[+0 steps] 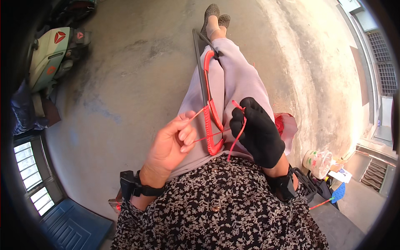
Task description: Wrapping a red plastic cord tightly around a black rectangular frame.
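Note:
A dark, narrow frame (200, 71) lies lengthwise over my outstretched legs. Tightly wound red cord (208, 129) covers its near, rounded end, and a smooth red strip follows one curved side. My left hand (168, 141), bare, is closed on a red strand that runs up to the wound part, left of the frame. Right of the frame is my right hand (260, 133) in a black glove, its fingertips pinching the same kind of red cord. A loose cord end (236, 139) hangs from that pinch toward my lap. Another strand stretches between the hands across the frame.
A red bag or bundle (280, 124) sits beside my right thigh. To the right are a white tub (310, 158) with clear plastic and a blue fly swatter (338, 192). A pale green scooter (50, 58) stands far left; a blue mat (75, 225) lies lower left.

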`<state>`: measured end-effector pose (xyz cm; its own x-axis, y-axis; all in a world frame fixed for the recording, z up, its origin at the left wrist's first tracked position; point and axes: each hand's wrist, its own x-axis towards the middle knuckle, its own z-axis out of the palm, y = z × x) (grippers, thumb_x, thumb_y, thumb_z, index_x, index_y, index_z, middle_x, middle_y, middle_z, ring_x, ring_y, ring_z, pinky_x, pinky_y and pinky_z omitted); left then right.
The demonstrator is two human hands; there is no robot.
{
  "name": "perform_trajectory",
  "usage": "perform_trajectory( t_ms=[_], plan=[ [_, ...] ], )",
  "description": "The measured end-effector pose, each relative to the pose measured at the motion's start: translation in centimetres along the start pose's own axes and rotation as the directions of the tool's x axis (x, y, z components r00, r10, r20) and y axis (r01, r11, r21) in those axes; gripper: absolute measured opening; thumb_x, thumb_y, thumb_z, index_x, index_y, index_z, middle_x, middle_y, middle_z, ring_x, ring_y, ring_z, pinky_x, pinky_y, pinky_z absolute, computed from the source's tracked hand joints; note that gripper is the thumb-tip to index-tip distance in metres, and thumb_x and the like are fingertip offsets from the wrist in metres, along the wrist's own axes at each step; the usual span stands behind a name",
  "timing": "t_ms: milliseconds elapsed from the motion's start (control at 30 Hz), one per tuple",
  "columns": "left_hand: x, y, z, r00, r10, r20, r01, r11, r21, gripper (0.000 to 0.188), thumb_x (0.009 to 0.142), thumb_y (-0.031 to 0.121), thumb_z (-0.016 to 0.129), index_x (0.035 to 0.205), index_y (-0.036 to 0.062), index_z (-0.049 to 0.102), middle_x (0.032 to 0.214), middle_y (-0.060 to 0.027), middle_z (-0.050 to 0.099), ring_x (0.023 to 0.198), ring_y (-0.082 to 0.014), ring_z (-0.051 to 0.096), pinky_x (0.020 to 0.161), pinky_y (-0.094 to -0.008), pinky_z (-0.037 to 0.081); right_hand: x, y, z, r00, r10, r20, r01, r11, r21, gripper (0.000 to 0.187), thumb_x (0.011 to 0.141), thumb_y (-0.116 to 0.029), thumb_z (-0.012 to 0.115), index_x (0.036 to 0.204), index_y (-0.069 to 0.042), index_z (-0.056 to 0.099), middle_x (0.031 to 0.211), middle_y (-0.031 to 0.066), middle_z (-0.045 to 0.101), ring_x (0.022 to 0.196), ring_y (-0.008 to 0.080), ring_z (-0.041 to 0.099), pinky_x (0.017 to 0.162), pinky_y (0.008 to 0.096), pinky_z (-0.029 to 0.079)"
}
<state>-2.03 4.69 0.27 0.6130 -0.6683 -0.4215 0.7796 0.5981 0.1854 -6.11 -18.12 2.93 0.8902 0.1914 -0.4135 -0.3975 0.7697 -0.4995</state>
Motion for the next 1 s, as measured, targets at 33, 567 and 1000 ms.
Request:
perform_trajectory(
  t_ms=[33,567,1000],
  plan=[
    [-0.3,-0.4,0.1,0.993,-0.006,-0.119,0.011,0.999,0.04,0.025,0.094,0.014,0.049,0.116,0.0012,0.053,0.063,-0.0009,0.045,0.062,-0.0148,0.047,0.046,-0.024,0.037,0.2,0.2,-0.1,0.998,-0.052,-0.02,0.052,0.998,0.023,0.011,0.093,-0.017,0.054,0.095,-0.007,0.051,0.088,0.0045,0.058,0.082,0.0156,0.058,0.066,0.0301,0.047],
    [-0.3,0.1,0.3,0.961,0.132,-0.242,-0.024,0.916,0.402,0.017,0.094,0.008,0.048,0.11,0.0035,0.053,0.057,0.0051,0.036,0.044,-0.0043,0.035,0.037,-0.0184,0.027,-2.8,-4.1,-20.3,0.624,-0.778,-0.075,-0.082,0.03,-0.996,0.018,0.088,-0.013,0.061,0.104,-0.006,0.062,0.102,0.0108,0.063,0.1,0.0235,0.06,0.087,0.0322,0.048],
    [0.0,0.3,-0.2,0.956,0.119,-0.269,-0.025,0.945,0.328,0.018,0.095,0.01,0.05,0.111,0.0026,0.055,0.058,0.0022,0.041,0.047,-0.0072,0.04,0.035,-0.0196,0.032,-10.6,-1.7,-31.8,0.463,-0.337,-0.819,0.313,0.927,-0.205,0.024,0.086,-0.004,0.057,0.109,0.0,0.057,0.104,0.0154,0.065,0.093,0.0278,0.065,0.08,0.0373,0.057]
  ],
)
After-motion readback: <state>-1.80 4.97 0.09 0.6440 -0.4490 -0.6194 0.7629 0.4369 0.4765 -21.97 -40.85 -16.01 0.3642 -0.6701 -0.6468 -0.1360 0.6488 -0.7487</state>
